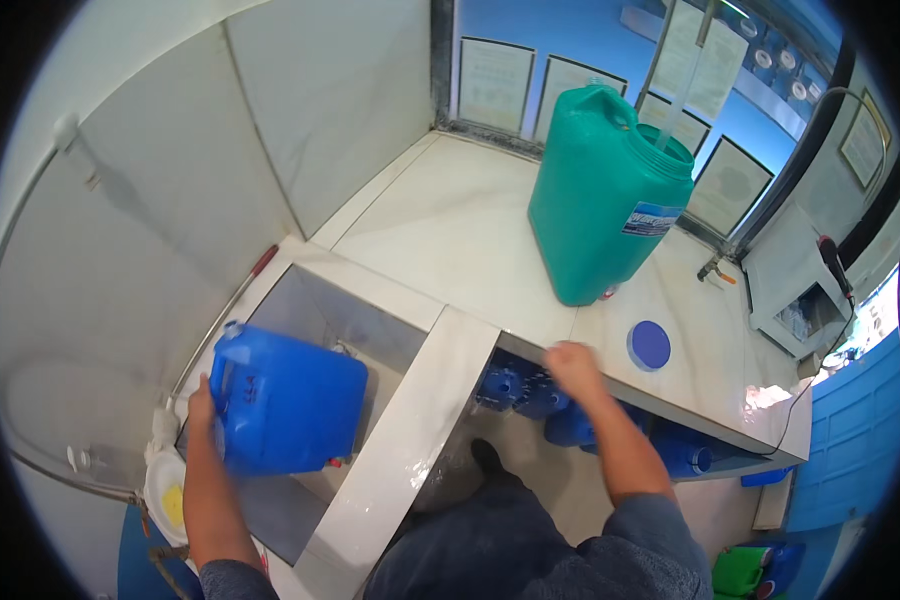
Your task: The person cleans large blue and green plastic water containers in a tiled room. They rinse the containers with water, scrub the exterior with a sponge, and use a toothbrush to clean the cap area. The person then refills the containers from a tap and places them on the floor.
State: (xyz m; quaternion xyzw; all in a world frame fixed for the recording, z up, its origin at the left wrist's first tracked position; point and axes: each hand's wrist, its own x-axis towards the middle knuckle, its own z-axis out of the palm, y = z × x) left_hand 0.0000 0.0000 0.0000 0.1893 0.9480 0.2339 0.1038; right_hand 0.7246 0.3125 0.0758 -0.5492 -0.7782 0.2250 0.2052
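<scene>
A blue plastic water jug (295, 400) leans over the tiled sink basin (365, 325) at the left. My left hand (202, 405) is closed round the jug's handle, on its left side. A small red piece shows low on the jug, at its right. My right hand (572, 368) is closed in a fist near the counter's front edge; whatever its fingers hold, if anything, is hidden. Farther back on the counter stands a tall green jug (600, 195), its wide mouth open under a clear tube (678, 105). A round blue lid (649, 345) lies on the counter right of my fist.
Below the counter (450, 215) stand several blue jugs (570, 425). A red-handled rod (260, 265) rests along the sink's back ledge, and a white bowl (170, 500) with something yellow sits at its left. A tap (715, 270) and a white box (795, 285) are at the right.
</scene>
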